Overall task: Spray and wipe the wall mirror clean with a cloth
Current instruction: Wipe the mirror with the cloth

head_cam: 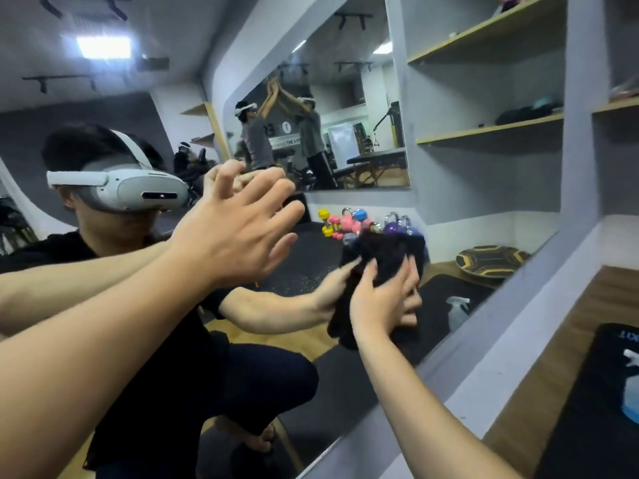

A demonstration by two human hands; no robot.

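Your left hand point(235, 226), centre-left of frame, lay flat and spread on the mirror point(484, 271). Centre frame, your right hand point(380, 299) pressed the dark cloth point(383, 250) to the glass: soft, light; bunch it under your palm.

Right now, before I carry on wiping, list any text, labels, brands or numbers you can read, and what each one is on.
"THE" on a banner reflected in the mirror; the letters after it are too blurred.
"T" in a round logo above that banner.
Light lettering on the black mat at right, mirrored or upside down, ends about "KT"; not legible.
Spray bottle: no readable label.
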